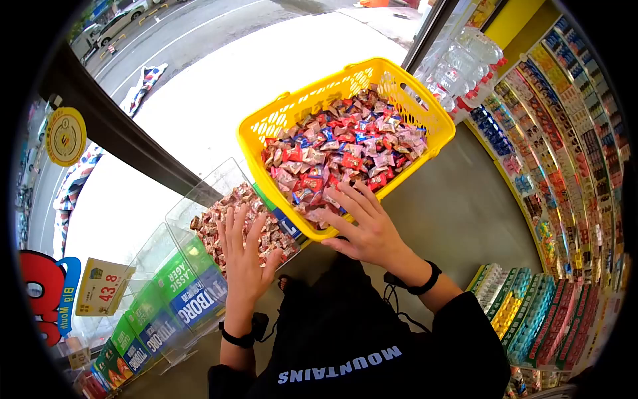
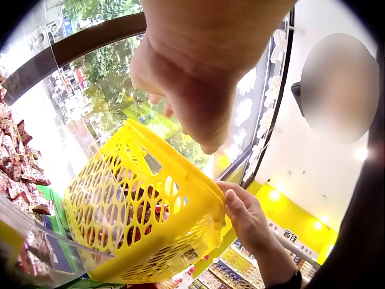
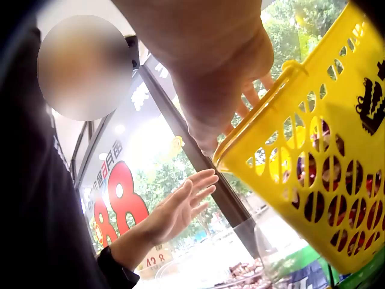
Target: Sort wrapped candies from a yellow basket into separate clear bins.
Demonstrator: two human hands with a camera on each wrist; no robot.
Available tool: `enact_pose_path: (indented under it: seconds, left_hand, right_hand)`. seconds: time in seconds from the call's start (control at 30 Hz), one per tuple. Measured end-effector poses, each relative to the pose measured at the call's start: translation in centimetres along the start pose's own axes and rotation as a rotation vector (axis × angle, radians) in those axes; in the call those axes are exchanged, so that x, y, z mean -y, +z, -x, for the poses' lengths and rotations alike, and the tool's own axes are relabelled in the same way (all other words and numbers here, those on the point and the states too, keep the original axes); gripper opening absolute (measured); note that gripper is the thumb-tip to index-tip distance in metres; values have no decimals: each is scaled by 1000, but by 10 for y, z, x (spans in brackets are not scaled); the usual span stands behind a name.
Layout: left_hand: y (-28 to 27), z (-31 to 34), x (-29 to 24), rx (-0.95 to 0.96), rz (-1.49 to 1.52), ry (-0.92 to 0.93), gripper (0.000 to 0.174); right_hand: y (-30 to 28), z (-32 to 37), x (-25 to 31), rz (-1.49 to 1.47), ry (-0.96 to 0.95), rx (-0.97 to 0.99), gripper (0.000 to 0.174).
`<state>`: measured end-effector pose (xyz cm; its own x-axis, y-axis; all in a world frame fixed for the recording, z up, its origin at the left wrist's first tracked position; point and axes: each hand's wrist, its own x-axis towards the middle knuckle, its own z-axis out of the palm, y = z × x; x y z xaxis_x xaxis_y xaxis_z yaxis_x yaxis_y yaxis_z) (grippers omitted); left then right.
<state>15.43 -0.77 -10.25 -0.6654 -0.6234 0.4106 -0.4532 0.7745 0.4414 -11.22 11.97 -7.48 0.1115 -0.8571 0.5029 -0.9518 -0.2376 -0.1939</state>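
A yellow basket (image 1: 435, 126) full of wrapped candies (image 1: 352, 143) stands at the corner of a row of clear bins. The right hand (image 1: 365, 226) lies over the basket's near rim, fingers spread and extended toward the candies. Over a clear bin (image 1: 174, 211) of pinkish wrapped pieces (image 1: 266, 243), the left hand (image 1: 244, 259) is held with straight fingers, holding nothing. In the left wrist view the right hand (image 2: 243, 220) is at the corner of the basket (image 2: 174, 235). The right wrist view shows the left hand (image 3: 174, 211) apart from the basket (image 3: 271, 156).
More bins with green and blue fronts (image 1: 149, 319) run down the left, beside a price card (image 1: 104, 287). Stocked shelves (image 1: 558, 153) curve along the right, with packaged goods (image 1: 531, 312) below and bottled water (image 1: 465, 63) behind the basket. A window frame (image 1: 126, 126) stands behind the bins.
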Motion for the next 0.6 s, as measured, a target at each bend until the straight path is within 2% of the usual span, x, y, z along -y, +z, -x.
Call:
enact_pose_path:
  seconds: [0.13,0.3,0.43,0.53,0.6]
  left_hand:
    - [24,-26,-35,-44,-5,-34,65]
    - [46,-59,-90,29,-90,-71,65]
    - [58,-79,-122,97,-213,-160,62]
    - [60,-80,-133,59,-206,-270,56]
    - [66,-79,-136,37,-259,-280,57]
  right_hand:
    - [-25,-2,-59,11,-23,-9,53]
    - [-49,4,-126,-31,-93,-15,49]
    - [-69,1,-166,-100,-137,14,43]
    - [-75,-6,-184,-157,-197,33,39]
    - [-78,-13,-190,-200,-253,34,38]
